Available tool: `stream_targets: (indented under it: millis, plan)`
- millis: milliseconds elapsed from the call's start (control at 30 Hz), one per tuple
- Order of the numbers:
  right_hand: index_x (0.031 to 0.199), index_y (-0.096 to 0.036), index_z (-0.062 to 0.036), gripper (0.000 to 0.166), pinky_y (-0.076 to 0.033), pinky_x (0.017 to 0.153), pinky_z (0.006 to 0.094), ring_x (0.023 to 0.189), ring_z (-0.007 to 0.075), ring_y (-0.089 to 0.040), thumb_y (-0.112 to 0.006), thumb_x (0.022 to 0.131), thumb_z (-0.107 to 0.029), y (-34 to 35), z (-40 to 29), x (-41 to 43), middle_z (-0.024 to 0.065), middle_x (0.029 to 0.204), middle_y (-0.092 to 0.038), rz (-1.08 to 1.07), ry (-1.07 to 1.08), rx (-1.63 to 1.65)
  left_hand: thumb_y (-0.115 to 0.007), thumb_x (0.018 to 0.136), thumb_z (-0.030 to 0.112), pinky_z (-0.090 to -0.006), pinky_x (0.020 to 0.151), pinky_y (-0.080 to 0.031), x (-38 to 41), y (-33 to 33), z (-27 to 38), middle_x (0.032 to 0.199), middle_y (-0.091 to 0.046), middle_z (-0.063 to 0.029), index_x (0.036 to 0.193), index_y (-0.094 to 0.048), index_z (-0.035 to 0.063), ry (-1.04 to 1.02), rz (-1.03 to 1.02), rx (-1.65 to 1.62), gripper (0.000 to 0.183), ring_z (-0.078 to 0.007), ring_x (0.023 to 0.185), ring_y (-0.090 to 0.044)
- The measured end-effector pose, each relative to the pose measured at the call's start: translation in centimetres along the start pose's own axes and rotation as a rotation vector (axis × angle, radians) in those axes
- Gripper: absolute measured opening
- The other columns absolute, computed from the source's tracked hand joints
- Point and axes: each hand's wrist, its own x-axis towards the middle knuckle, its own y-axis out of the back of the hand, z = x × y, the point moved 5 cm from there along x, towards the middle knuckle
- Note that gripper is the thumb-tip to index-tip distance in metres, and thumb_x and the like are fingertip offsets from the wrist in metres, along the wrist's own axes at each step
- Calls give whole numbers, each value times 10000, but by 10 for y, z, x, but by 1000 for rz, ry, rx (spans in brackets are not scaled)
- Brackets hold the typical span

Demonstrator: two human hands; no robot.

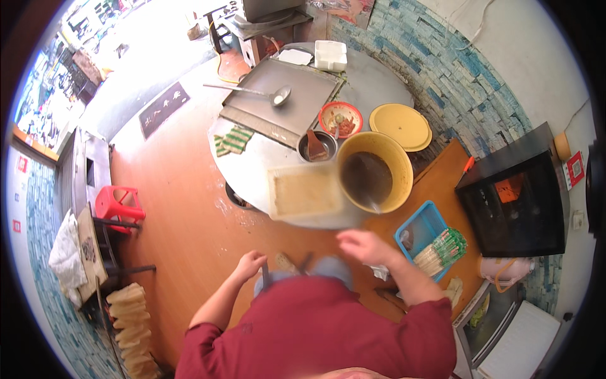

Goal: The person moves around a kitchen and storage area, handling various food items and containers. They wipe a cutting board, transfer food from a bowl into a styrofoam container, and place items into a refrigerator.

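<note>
My left hand (251,266) is closed low in front of my body, on a narrow dark strip (265,275) whose kind I cannot make out. My right hand (363,246) hangs just short of the table's near edge, fingers loosely bent and apart, with nothing visible in it. Beyond it stands a deep yellow bucket (402,175) holding dark liquid. To the bucket's left lies a blurred, shallow rectangular tray (305,192), pale tan inside. A metal bowl (303,150) with a brown spatula (315,144) sits behind the tray, touching a red-rimmed bowl (326,111) of reddish food.
A flat griddle (279,78) carries a long-handled ladle (280,96). Beside it lie a striped cloth (236,139), a foam box (330,54) and a yellow lid (400,125). On my right, a blue basket (428,220) holds packaged sticks (442,251) near a black cabinet (521,208). A red stool (113,201) stands left.
</note>
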Motion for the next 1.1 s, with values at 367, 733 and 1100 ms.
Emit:
stream_targets:
  millis: [367, 733, 1100]
  plan:
    - [1016, -547, -64, 270, -499, 555, 309, 602, 151, -567, -538, 875, -295, 223, 28, 365, 71, 786, -591, 319, -242, 645, -628, 779, 275, -318, 682, -493, -26, 112, -131, 798, -660, -121, 961, -630, -32, 403, 376, -9, 357, -195, 756, -621]
    - [1107, -505, -39, 443, -495, 521, 399, 633, 284, -581, -540, 854, -401, 402, 183, 656, 177, 908, -574, 912, -466, 712, -595, 852, 396, -451, 687, -441, -78, 119, -164, 892, -615, -136, 1222, -531, 142, 643, 305, -18, 453, -184, 792, -543]
    - [1138, -547, -13, 382, -518, 588, 451, 809, 337, -606, -521, 818, -221, 410, 208, 726, 194, 1113, -557, 1015, -443, 929, -560, 872, 275, -343, 662, -498, -74, 120, -65, 881, -632, -111, 970, -616, 11, 719, 340, -164, 287, -225, 794, -600]
